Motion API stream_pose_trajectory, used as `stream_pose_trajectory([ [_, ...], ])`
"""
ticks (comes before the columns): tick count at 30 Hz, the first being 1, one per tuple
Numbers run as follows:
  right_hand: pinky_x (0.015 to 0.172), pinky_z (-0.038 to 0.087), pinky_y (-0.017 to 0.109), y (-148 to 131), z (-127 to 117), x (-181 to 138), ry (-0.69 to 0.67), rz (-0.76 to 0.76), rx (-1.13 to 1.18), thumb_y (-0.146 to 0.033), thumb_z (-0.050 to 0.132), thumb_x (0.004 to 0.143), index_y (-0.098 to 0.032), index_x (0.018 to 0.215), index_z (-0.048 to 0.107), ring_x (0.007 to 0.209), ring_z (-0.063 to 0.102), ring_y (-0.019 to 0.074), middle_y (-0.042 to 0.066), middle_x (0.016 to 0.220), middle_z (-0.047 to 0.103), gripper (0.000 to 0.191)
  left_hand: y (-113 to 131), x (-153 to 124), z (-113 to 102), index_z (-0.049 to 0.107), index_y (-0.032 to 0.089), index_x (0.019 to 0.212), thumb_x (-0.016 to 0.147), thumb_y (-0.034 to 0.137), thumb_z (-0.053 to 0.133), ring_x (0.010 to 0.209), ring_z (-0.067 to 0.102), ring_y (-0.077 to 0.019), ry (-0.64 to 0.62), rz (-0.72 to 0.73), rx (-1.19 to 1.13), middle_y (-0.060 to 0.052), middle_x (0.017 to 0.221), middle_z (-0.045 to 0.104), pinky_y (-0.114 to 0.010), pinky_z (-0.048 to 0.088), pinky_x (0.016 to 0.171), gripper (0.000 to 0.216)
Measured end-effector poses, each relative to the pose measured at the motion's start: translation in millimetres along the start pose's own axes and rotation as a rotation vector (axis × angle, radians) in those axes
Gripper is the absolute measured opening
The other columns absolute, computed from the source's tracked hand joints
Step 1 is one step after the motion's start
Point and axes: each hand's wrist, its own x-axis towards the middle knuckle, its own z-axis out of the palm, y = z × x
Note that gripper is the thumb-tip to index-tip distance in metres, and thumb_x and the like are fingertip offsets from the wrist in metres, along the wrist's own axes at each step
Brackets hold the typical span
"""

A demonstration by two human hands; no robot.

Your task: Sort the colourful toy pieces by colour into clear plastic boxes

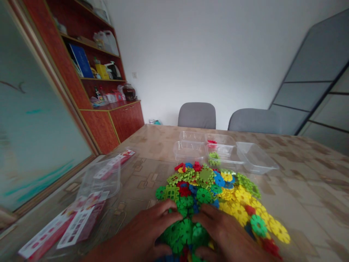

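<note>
A pile of plastic interlocking pieces lies on the table in front of me. Green notched discs (186, 230) fill the space between my hands. My left hand (148, 227) touches them from the left, its thumb apart from its curved fingers. From the right, my right hand (225, 229) reaches onto the same discs, fingers bent and spread, the thumb lower down. Neither hand is visibly closed around a piece. Yellow discs (240, 213) spread out on the right of the pile. Light-green square pieces (205, 176), with some red and blue ones, form its far side.
Clear plastic containers (257, 160) stand beyond the pile; one holds a red piece (212, 144) and another a light-green piece (214, 158). Transparent packaging with printed labels (81, 222) lies at the left. Two grey chairs (196, 115) stand behind the table (305, 182).
</note>
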Motion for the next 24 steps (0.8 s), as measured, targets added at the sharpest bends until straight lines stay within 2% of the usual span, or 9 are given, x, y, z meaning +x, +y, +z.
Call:
stream_pose_trajectory([
  [5,0.062,0.046,0.026,13,0,3,0.076,-0.019,0.153,-0.011,0.06,0.074,-0.023,0.093,0.064,0.073,0.062,0.0153,0.0,0.083,0.066,0.022,-1,2,4,0.057,0.029,0.108,0.083,0.02,0.062,0.106,0.053,-0.0198,0.064,0.015,-0.008,-0.001,0.114,0.057,-0.027,0.041,0.091,0.027],
  [10,0.061,0.048,0.025,10,-5,7,0.119,-0.027,0.296,-0.013,0.053,0.081,-0.022,0.091,0.066,0.069,0.062,0.0135,-0.001,0.078,0.068,0.019,0,6,3,0.059,0.028,0.106,0.091,0.02,0.051,0.092,0.061,-0.0164,0.13,-0.045,-0.004,0.002,0.099,0.066,-0.023,0.042,0.081,0.018],
  [13,0.07,0.051,0.028,6,0,8,0.112,-0.041,0.272,-0.015,0.052,0.083,-0.023,0.103,0.064,0.08,0.064,0.0162,0.002,0.089,0.068,0.024,0,9,2,0.062,0.028,0.105,0.091,0.025,0.054,0.091,0.062,-0.0168,0.157,-0.081,-0.01,0.003,0.099,0.068,-0.023,0.042,0.08,0.016],
  [17,0.088,0.051,0.039,1,9,8,0.021,0.001,0.102,-0.021,0.063,0.075,-0.017,0.128,0.053,0.103,0.06,0.0271,0.013,0.119,0.06,0.054,-2,11,3,0.065,0.024,0.096,0.086,0.028,0.06,0.088,0.062,-0.0184,0.146,-0.114,0.027,0.0,0.093,0.068,-0.024,0.043,0.076,0.011],
  [19,0.093,0.048,0.043,0,12,9,0.01,0.033,0.037,-0.024,0.066,0.073,-0.012,0.132,0.05,0.11,0.056,0.0313,0.017,0.126,0.055,0.062,-3,11,3,0.066,0.023,0.091,0.084,0.029,0.063,0.086,0.061,-0.0189,0.139,-0.129,0.038,-0.001,0.091,0.068,-0.024,0.042,0.073,0.01],
  [21,0.094,0.047,0.043,-1,15,10,0.022,0.051,0.005,-0.026,0.065,0.074,-0.01,0.129,0.052,0.11,0.055,0.0318,0.018,0.126,0.054,0.058,-4,12,4,0.066,0.022,0.089,0.082,0.028,0.065,0.085,0.061,-0.0188,0.14,-0.136,0.034,-0.001,0.09,0.068,-0.023,0.042,0.071,0.01],
  [24,0.087,0.05,0.04,-2,16,11,0.05,0.04,0.014,-0.023,0.065,0.073,-0.014,0.117,0.058,0.102,0.059,0.0283,0.014,0.115,0.059,0.045,-5,13,4,0.065,0.023,0.09,0.083,0.028,0.064,0.083,0.06,-0.0176,0.135,-0.126,0.007,0.001,0.088,0.068,-0.022,0.041,0.07,0.009],
])
